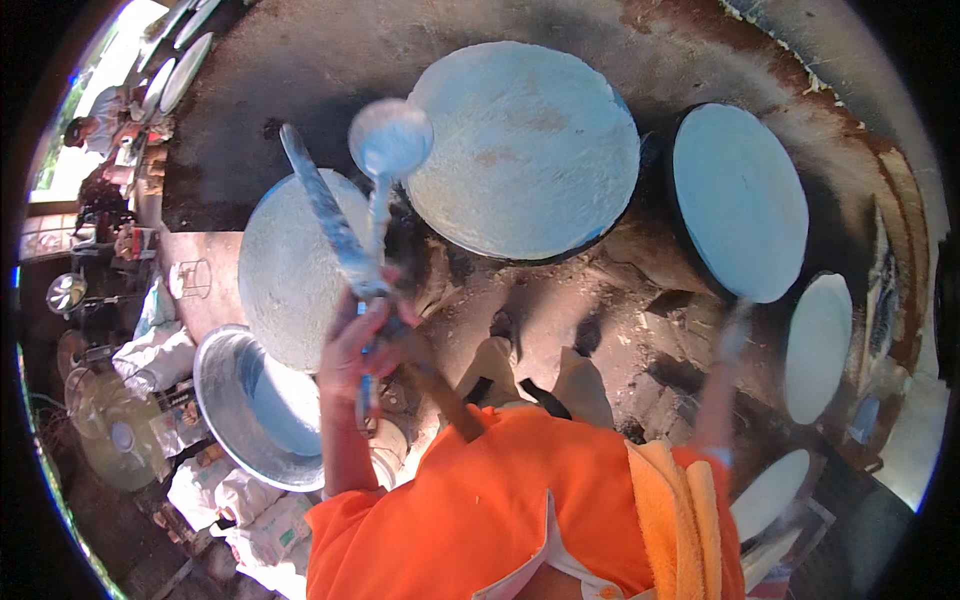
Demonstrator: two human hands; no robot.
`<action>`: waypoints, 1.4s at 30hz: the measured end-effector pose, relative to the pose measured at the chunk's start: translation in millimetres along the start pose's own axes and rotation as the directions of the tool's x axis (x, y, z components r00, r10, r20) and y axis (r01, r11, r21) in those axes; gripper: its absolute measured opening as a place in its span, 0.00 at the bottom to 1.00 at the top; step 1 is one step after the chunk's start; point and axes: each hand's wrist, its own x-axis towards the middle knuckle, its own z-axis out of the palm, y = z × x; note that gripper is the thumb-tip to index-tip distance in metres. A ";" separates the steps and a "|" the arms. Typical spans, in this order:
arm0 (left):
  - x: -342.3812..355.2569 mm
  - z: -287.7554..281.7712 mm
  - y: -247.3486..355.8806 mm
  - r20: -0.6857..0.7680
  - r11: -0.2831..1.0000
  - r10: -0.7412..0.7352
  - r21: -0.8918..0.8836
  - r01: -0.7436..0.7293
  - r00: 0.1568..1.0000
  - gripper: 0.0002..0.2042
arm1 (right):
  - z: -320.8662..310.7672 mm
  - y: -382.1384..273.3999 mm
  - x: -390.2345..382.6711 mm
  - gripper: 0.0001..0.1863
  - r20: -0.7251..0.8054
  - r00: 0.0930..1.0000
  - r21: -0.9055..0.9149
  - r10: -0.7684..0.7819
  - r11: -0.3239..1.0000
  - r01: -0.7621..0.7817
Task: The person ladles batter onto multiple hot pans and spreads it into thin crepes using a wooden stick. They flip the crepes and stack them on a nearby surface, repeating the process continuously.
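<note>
My left hand point(362, 345) is closed round a metal ladle point(392, 140) and a long flat blade point(328, 215) with a wooden handle point(446, 402). Both tools point away from me, above a round pan point(290, 290) at the left. My right hand point(733, 335) is out to the right, smeared by motion, near the lower edge of a tilted-looking round pan point(740, 205) with a smooth pale surface. Its fingers cannot be made out. Ahead lies a large round pan point(525, 155) coated in a pale layer with faint brownish patches.
A wide metal basin point(210, 395) with pale liquid stands at the left. More pale rounds point(818, 348) line the right side. Pale sacks point(160, 357) and a fan point(120, 435) are farther left. Another person point(105, 125) is at the far left.
</note>
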 end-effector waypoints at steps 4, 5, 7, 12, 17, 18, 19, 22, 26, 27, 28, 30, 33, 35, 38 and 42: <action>22.8 -38.2 15.2 0.320 0.848 0.383 -0.494 -0.192 0.867 0.21 | 136.1 -48.8 -131.8 0.24 0.376 0.924 -0.208 -0.064 0.966 0.151; 28.0 -43.0 12.7 0.306 0.805 0.455 -0.544 -0.239 0.836 0.21 | 179.0 -93.2 -146.1 0.21 0.488 0.846 -0.296 -0.216 0.871 0.393; 27.5 -49.6 15.8 0.193 0.809 0.388 -0.540 -0.232 0.901 0.18 | 248.8 -163.8 -154.7 0.23 0.638 0.562 -0.314 -0.527 0.487 0.815; 30.4 -74.5 1.0 -0.055 0.933 0.095 -0.344 -0.108 0.994 0.15 | 368.3 -192.3 -28.0 0.32 0.814 0.327 -0.298 -0.480 0.138 0.945; -3.2 -76.9 -36.9 -0.237 0.862 0.143 -0.447 -0.238 0.961 0.16 | 526.7 -274.1 -13.9 0.37 0.970 0.180 -0.221 -0.163 -0.281 0.934; -7.9 -77.9 -40.9 -0.279 0.846 0.126 -0.472 -0.251 0.952 0.16 | 546.4 -277.9 -7.6 0.33 0.986 0.153 -0.161 -0.061 -0.163 0.973; -13.6 -78.6 -47.3 -0.314 0.827 0.088 -0.506 -0.245 0.945 0.17 | 555.4 -280.3 -3.7 0.28 0.991 0.120 -0.118 0.060 -0.041 0.992; -13.3 -86.1 -53.9 -0.328 0.857 0.144 -0.430 -0.284 0.934 0.18 | 560.2 -271.7 11.5 0.15 0.999 0.038 -0.038 0.005 -0.009 0.999; -9.7 -73.9 -38.8 -0.340 0.849 0.196 -0.411 -0.333 0.920 0.17 | 517.9 -294.4 40.8 0.15 0.967 -0.182 0.191 -0.177 0.035 0.981; -6.6 -71.5 -34.6 -0.325 0.850 0.206 -0.407 -0.333 0.923 0.17 | 502.7 -293.5 55.9 0.14 0.841 -0.380 0.402 -0.385 -0.024 0.915; -5.8 -69.3 -29.4 -0.319 0.855 0.207 -0.400 -0.330 0.925 0.18 | 491.2 -296.3 50.0 0.14 0.859 -0.318 0.343 -0.402 -0.008 0.939; -7.7 -74.9 -28.2 -0.262 0.814 0.275 -0.449 -0.369 0.925 0.18 | 464.8 -327.1 10.3 0.13 0.877 -0.215 0.242 -0.429 0.007 0.970; -1.8 -83.0 -24.3 -0.186 0.791 0.301 -0.499 -0.354 0.935 0.18 | 419.1 -392.0 -70.6 0.13 0.974 0.224 -0.213 -0.024 0.217 0.953; 11.6 -88.1 -21.9 -0.104 0.793 0.303 -0.524 -0.311 0.947 0.18 | 394.1 -396.0 -70.1 0.12 0.986 0.154 -0.123 -0.069 0.329 0.936; 25.4 -92.8 -20.6 -0.025 0.811 0.298 -0.520 -0.267 0.954 0.19 | 363.2 -411.4 -77.6 0.12 0.979 0.092 -0.032 -0.182 0.312 0.949; 43.9 -93.3 -16.5 0.096 0.859 0.288 -0.465 -0.212 0.953 0.19 | 325.0 -450.1 -84.4 0.15 0.922 0.277 -0.200 -0.270 0.280 0.939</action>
